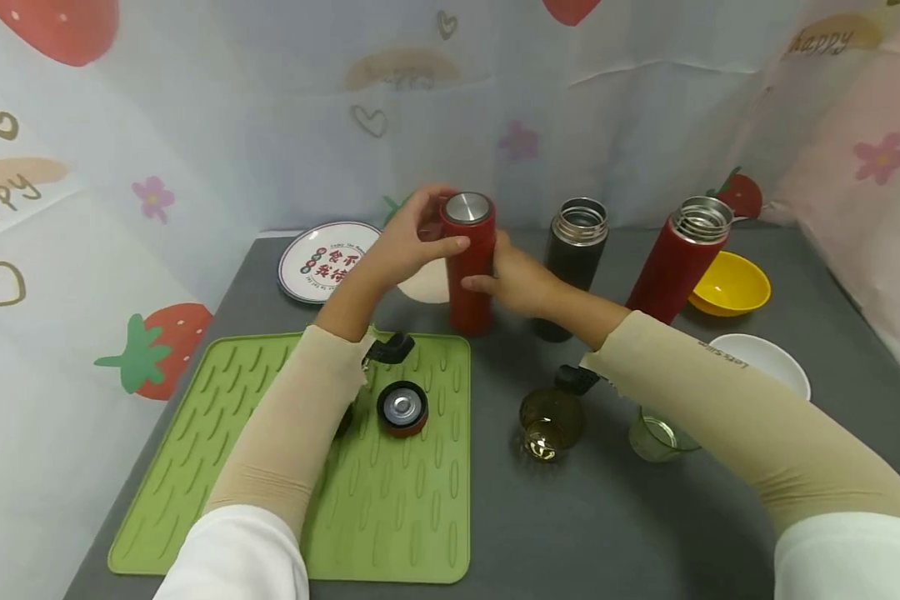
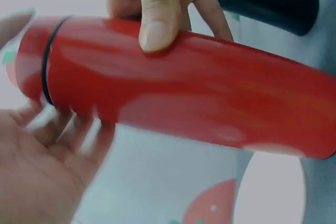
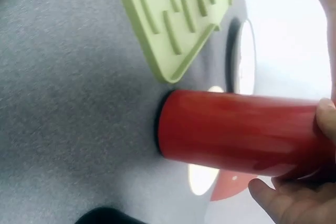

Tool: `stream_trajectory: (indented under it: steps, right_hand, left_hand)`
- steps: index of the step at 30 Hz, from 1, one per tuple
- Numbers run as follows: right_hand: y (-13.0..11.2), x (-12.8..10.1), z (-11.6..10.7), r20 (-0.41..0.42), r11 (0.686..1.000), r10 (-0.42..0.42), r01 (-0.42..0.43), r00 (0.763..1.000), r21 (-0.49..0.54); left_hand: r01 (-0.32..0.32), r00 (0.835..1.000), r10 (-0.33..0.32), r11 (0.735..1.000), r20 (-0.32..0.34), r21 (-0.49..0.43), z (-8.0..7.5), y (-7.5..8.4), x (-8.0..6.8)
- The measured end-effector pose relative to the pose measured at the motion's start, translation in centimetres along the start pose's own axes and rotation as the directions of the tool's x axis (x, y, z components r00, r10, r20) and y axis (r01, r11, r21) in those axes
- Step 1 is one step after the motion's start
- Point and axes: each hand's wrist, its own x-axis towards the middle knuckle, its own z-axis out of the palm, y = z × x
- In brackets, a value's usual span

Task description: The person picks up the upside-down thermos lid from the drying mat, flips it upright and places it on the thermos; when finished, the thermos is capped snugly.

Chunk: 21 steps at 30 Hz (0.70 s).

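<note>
Head view, capped red flask (image 1: 470, 265), glass (image 1: 550, 424) of amber liquid

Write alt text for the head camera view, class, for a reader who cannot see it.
Two hands hold an upright red flask with its lid on: the left hand at the cap, the right hand round the body. Behind stand an open black flask and an open red flask; a loose lid lies on a green mat.
</note>
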Motion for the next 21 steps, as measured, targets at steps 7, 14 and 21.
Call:
stream_trajectory:
  steps: [7, 14, 21]
  right_hand:
    - [-0.5, 0.5, 0.0, 0.018, 0.999, -0.045, 0.045, 0.999, 0.022]
    - [-0.8, 0.9, -0.3, -0.007, 1.000, -0.011, 0.011, 1.000, 0.008]
    - [-0.6, 0.6, 0.0, -0.004, 1.000, 0.008, -0.008, 1.000, -0.006]
  left_hand:
    - [0.115, 0.913, -0.009, 0.964, -0.407, 0.238, 3.2, 1.3, -0.2]
    - [0.015, 0.996, -0.016, 1.000, -0.084, -0.005, -0.3, 0.8, 1.0]
    - [0.089, 0.949, -0.040, 0.986, -0.312, 0.142, 1.9, 0.3, 0.1]
